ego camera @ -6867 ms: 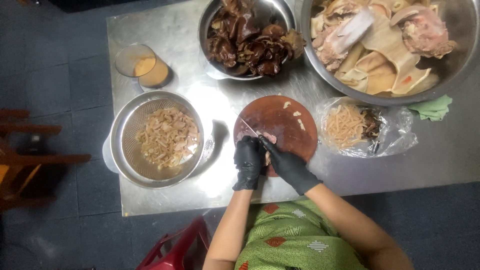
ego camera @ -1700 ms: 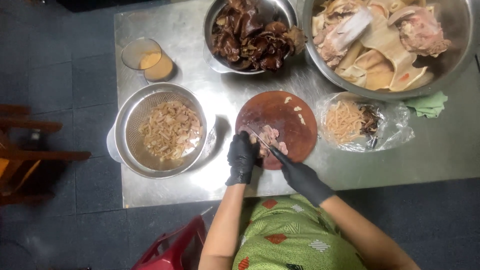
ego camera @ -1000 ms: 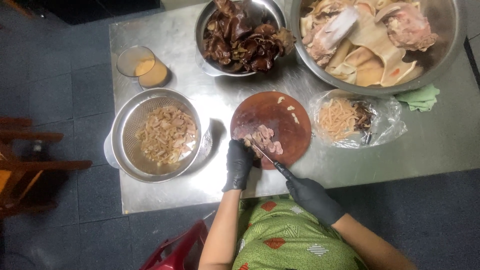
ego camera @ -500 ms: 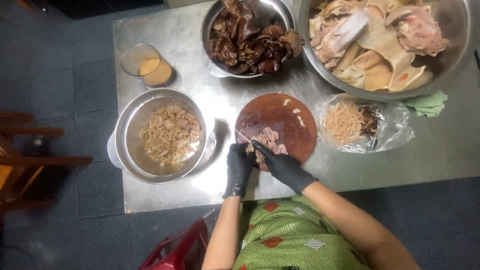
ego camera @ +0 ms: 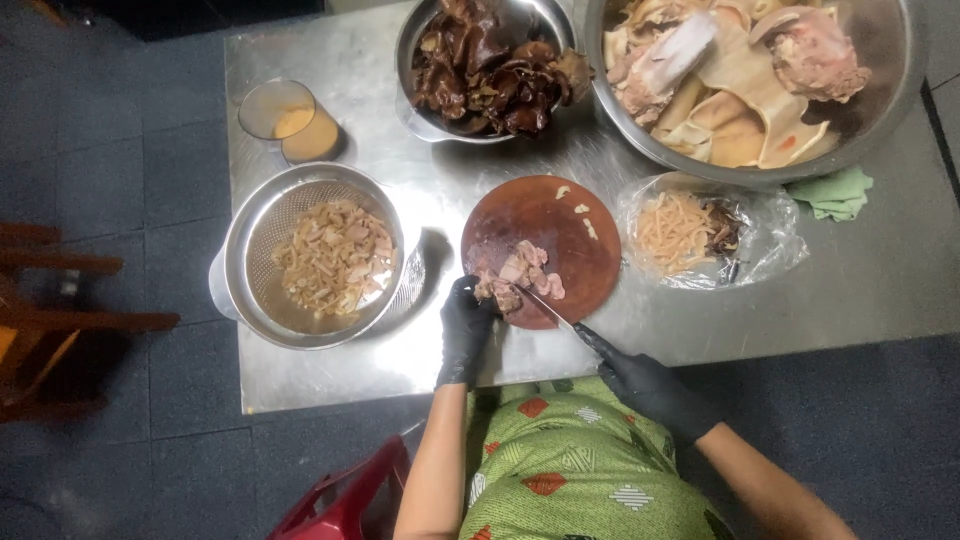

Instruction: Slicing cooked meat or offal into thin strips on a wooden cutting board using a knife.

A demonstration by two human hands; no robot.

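Both my hands wear black gloves. My left hand [ego camera: 466, 322] presses down on pale pink meat pieces [ego camera: 520, 277] at the near left edge of a round dark wooden chopping board [ego camera: 560, 225]. My right hand [ego camera: 640, 378] grips the handle of a knife [ego camera: 546, 310] beyond the table's near edge, with the blade angled up-left and its tip at the meat. A few small scraps lie at the far side of the board.
On the steel table [ego camera: 400, 120] stand a metal colander of sliced strips [ego camera: 320, 255], a bowl of dark brown pieces [ego camera: 490, 65], a large bowl of pale meat [ego camera: 740, 80], a plastic bag of shreds [ego camera: 700, 230], a green cloth [ego camera: 835, 192] and a cup [ego camera: 285, 118]. A red stool [ego camera: 345, 500] is below.
My right hand has drawn back toward me off the board, pulling the knife along. My left hand stays on the meat at the board's near left edge.
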